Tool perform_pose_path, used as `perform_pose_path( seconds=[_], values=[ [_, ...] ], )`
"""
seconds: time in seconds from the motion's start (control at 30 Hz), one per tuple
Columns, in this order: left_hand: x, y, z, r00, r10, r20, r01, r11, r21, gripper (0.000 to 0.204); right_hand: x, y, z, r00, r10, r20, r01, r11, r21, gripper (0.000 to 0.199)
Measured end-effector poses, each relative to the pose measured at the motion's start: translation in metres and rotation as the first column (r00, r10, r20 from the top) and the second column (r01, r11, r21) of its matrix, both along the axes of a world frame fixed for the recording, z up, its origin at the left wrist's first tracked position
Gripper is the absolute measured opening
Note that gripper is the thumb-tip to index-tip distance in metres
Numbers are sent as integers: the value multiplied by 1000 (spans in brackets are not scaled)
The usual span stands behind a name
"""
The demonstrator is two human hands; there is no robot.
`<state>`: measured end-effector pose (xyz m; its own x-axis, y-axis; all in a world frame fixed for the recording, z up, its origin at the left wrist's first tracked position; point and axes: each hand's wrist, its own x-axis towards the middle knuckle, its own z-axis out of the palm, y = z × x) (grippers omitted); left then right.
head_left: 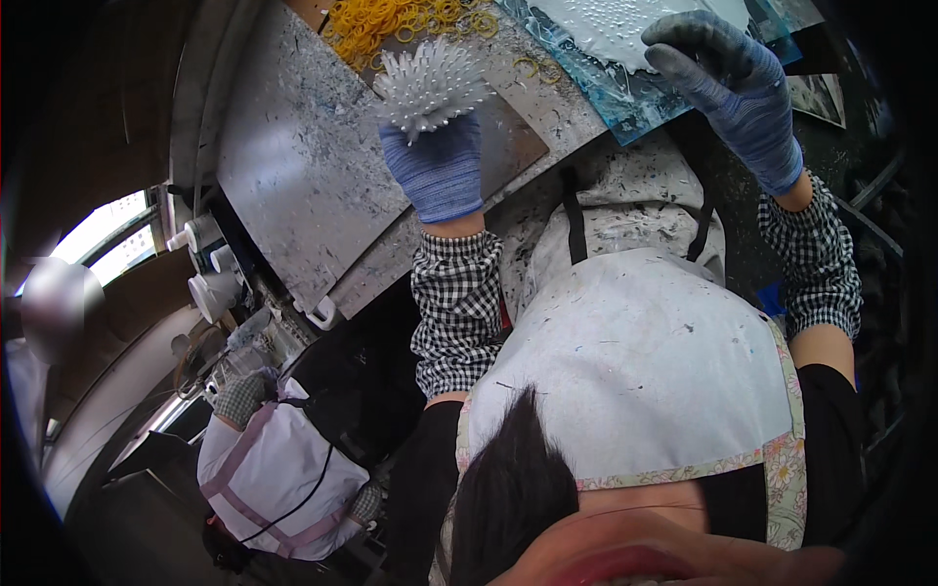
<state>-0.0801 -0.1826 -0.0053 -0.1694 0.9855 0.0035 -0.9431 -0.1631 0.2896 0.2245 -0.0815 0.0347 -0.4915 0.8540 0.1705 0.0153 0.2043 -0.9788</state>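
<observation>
My left hand (432, 166), in a blue knit glove, is closed round a bundle of thin white plastic sticks (428, 86) whose tips fan out like a brush above the grey worktable (293, 166). My right hand (735, 88), in a blue-grey glove, lies with fingers spread on a white sheet studded with small bumps (611, 24), which rests on a teal sheet (625, 98). A heap of yellow rubber bands (391, 21) sits on the table just beyond the bundle. Both forearms wear black-and-white checked sleeve covers.
A speckled white apron (635, 342) covers my front. The table surface is scratched and flecked with scraps. At the lower left another person in a white apron (278, 479) and checked glove works near white containers (210, 283). A window (107, 234) glows at left.
</observation>
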Motion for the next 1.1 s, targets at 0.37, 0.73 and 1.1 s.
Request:
perform_pose_path(
  seconds=[0.37,0.73,1.1],
  values=[
    [-5,-46,1,944,329,20,-314,916,-251,31,-52,-54,-32,976,196,92,-206,973,108,18],
    [4,-55,-13,928,167,333,-170,985,-21,40,-67,-59,-24,973,217,81,-223,973,63,16],
    [60,-55,-44,971,28,-239,-90,964,-250,45,-91,-24,47,961,110,255,-186,936,297,8]
  ],
)
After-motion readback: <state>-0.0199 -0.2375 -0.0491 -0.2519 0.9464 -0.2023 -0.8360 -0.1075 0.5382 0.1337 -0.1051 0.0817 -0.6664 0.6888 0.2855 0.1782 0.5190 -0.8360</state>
